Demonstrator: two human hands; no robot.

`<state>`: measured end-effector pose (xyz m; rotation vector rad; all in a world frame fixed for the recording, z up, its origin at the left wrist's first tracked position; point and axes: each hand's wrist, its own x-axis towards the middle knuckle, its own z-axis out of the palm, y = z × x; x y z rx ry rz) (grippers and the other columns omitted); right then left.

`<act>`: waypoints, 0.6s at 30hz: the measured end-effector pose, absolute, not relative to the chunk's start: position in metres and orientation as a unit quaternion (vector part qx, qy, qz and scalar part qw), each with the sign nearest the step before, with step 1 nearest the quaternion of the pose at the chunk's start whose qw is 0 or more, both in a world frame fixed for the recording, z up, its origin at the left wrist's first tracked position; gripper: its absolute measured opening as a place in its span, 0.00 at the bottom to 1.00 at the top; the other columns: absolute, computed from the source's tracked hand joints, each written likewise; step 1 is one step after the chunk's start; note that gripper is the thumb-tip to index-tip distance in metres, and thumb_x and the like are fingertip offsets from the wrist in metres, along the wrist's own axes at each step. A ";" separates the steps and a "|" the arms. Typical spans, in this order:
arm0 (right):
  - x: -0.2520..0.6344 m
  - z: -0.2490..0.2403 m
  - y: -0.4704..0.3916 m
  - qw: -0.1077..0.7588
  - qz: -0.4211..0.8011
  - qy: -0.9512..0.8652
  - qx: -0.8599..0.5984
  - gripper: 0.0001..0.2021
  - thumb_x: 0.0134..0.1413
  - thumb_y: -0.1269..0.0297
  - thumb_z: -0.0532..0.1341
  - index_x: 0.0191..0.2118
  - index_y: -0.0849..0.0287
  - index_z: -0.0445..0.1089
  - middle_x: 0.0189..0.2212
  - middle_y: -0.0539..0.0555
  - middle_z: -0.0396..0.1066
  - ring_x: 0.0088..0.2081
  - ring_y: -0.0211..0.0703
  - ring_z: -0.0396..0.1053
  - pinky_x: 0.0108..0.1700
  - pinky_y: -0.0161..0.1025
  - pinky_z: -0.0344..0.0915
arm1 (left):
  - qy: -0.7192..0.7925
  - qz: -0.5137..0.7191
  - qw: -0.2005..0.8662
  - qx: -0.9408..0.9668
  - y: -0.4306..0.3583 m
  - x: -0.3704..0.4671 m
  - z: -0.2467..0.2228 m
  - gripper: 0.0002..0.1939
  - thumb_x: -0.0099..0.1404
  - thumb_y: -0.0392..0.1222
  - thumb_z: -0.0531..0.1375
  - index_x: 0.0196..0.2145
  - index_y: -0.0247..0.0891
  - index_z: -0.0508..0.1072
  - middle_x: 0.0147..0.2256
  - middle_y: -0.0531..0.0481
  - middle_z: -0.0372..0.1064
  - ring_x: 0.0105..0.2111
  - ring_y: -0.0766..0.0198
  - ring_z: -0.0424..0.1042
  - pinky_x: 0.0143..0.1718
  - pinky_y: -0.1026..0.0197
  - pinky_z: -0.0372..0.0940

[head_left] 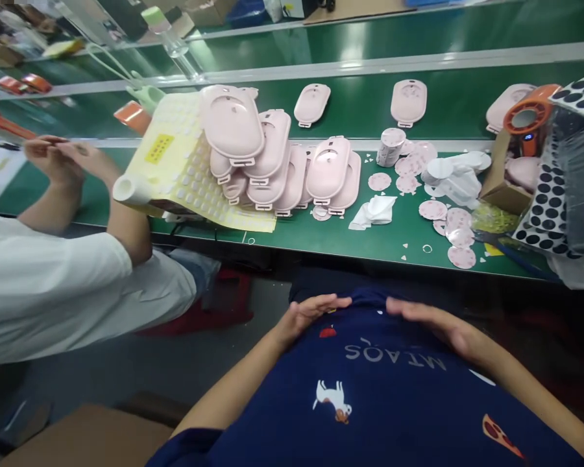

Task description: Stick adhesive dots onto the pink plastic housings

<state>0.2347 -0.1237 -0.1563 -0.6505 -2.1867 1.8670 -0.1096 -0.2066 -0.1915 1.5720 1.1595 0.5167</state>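
My left hand rests with its fingers stretched out at the lower front of the dark blue shirt, holding nothing. Opposite it, my right hand lies flat against the same shirt, fingers extended and nothing in them. Both are below the bench edge. Beyond them on the green bench are a crumpled white tissue, round pink patterned stickers and a stack of pale pink plastic lids. A roll of stickers stands upright behind the tissue.
A co-worker's hands are at the left. Yellow sticker sheets lie beside the lids. Several single lids sit along the back strip. An orange handheld fan, a cardboard box and black-dotted sheets crowd the right.
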 end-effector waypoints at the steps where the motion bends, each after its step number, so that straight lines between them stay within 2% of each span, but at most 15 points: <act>1: 0.234 -0.150 -0.122 0.086 0.641 -0.746 -0.159 0.39 0.61 0.28 0.42 0.66 0.44 0.66 0.65 0.56 0.66 0.69 0.56 0.58 0.70 0.58 0.50 | 0.438 0.222 0.551 0.675 -0.207 -0.114 -0.189 0.33 0.75 0.62 0.41 0.63 0.43 0.70 0.59 0.38 0.72 0.64 0.51 0.66 0.64 0.43 0.61; 3: 0.233 -0.154 -0.114 0.030 0.589 -0.783 -0.198 0.34 0.63 0.31 0.45 0.63 0.42 0.69 0.64 0.54 0.68 0.69 0.54 0.58 0.71 0.58 0.46 | 0.425 0.168 0.539 0.707 -0.198 -0.128 -0.188 0.28 0.74 0.61 0.47 0.61 0.47 0.72 0.61 0.43 0.70 0.66 0.52 0.63 0.67 0.44 0.56; 5: 0.235 -0.175 -0.102 -0.019 0.479 -0.788 -0.388 0.31 0.63 0.33 0.48 0.59 0.41 0.72 0.65 0.52 0.67 0.68 0.53 0.61 0.70 0.60 0.52 | 0.529 0.086 0.467 0.703 -0.184 -0.144 -0.193 0.23 0.71 0.55 0.54 0.60 0.49 0.73 0.65 0.44 0.65 0.68 0.49 0.59 0.69 0.40 0.49; 7: 0.244 -0.201 -0.096 -0.023 0.414 -0.765 -0.493 0.30 0.64 0.37 0.49 0.57 0.49 0.74 0.62 0.61 0.69 0.65 0.61 0.64 0.66 0.70 0.53 | 0.642 0.050 0.394 0.655 -0.176 -0.159 -0.201 0.25 0.69 0.48 0.57 0.62 0.42 0.71 0.67 0.37 0.61 0.69 0.42 0.57 0.69 0.31 0.43; 8: 0.251 -0.212 -0.098 -0.016 0.392 -0.755 -0.525 0.29 0.63 0.38 0.50 0.55 0.51 0.75 0.62 0.63 0.69 0.65 0.63 0.64 0.66 0.71 0.53 | 0.671 0.047 0.378 0.636 -0.177 -0.165 -0.204 0.27 0.68 0.47 0.57 0.62 0.37 0.70 0.66 0.32 0.61 0.68 0.38 0.58 0.68 0.28 0.43; 9: 0.258 -0.221 -0.103 -0.004 0.381 -0.749 -0.542 0.29 0.63 0.39 0.50 0.53 0.53 0.76 0.61 0.65 0.70 0.64 0.65 0.64 0.65 0.72 0.53 | 0.685 0.051 0.373 0.624 -0.181 -0.170 -0.206 0.28 0.67 0.46 0.57 0.61 0.32 0.70 0.65 0.27 0.62 0.67 0.36 0.59 0.67 0.28 0.46; 11: 0.273 -0.228 -0.125 0.020 0.371 -0.738 -0.563 0.30 0.63 0.38 0.48 0.50 0.55 0.76 0.60 0.66 0.70 0.64 0.64 0.65 0.66 0.68 0.56 | 0.694 0.060 0.381 0.608 -0.200 -0.174 -0.208 0.27 0.67 0.47 0.56 0.59 0.31 0.71 0.62 0.26 0.65 0.64 0.39 0.65 0.65 0.34 0.55; 13: 0.285 -0.225 -0.152 0.042 0.379 -0.727 -0.571 0.33 0.64 0.37 0.44 0.50 0.54 0.76 0.57 0.65 0.73 0.61 0.61 0.69 0.64 0.61 0.63 | 0.684 0.082 0.403 0.603 -0.225 -0.169 -0.206 0.24 0.67 0.49 0.56 0.56 0.35 0.74 0.62 0.31 0.66 0.62 0.45 0.67 0.64 0.43 0.61; 15: 0.292 -0.217 -0.173 0.058 0.392 -0.714 -0.578 0.34 0.64 0.36 0.40 0.50 0.53 0.75 0.51 0.63 0.77 0.55 0.58 0.74 0.57 0.55 0.71 | 0.675 0.111 0.419 0.597 -0.245 -0.160 -0.203 0.20 0.66 0.49 0.56 0.51 0.39 0.77 0.59 0.37 0.70 0.60 0.50 0.70 0.62 0.49 0.63; 18: 0.291 -0.210 -0.177 0.069 0.387 -0.697 -0.600 0.33 0.63 0.34 0.41 0.45 0.52 0.74 0.42 0.60 0.79 0.45 0.55 0.78 0.47 0.49 0.76 | 0.693 0.152 0.418 0.567 -0.249 -0.147 -0.205 0.16 0.68 0.51 0.53 0.41 0.42 0.77 0.46 0.42 0.78 0.50 0.54 0.76 0.56 0.54 0.68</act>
